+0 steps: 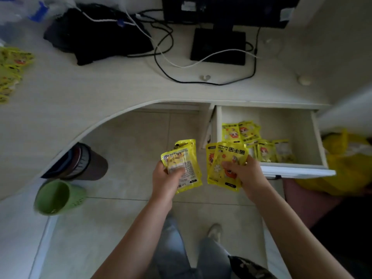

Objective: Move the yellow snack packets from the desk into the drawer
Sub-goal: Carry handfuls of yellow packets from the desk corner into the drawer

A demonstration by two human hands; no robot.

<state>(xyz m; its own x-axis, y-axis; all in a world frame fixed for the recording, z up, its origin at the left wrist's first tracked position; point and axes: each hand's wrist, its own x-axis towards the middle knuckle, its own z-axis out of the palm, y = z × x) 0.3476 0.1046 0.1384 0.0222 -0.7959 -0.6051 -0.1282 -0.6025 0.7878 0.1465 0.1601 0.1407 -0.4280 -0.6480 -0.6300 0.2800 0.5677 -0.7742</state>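
Left hand (pixel 167 178) gripped yellow packets (pixel 186 168) | right hand (pixel 244 174) gripped a second yellow bundle (pixel 225 158) beside the open drawer (pixel 298 172) | loose packets (pixel 249 131) lay inside the drawer | further packets (pixel 12 71) remained on the worktop (pixel 100 85)

open drawer (pixel 267 117) back half bare, packets (pixel 261 141) crowding its front, cables (pixel 167 63) across desk (pixel 80 91)

blurred yellow packet pile (pixel 11 73): cut by edge, far left of left hand (pixel 167 179) | yellow plastic bag (pixel 346 164): blurred, right of right hand (pixel 244 174)
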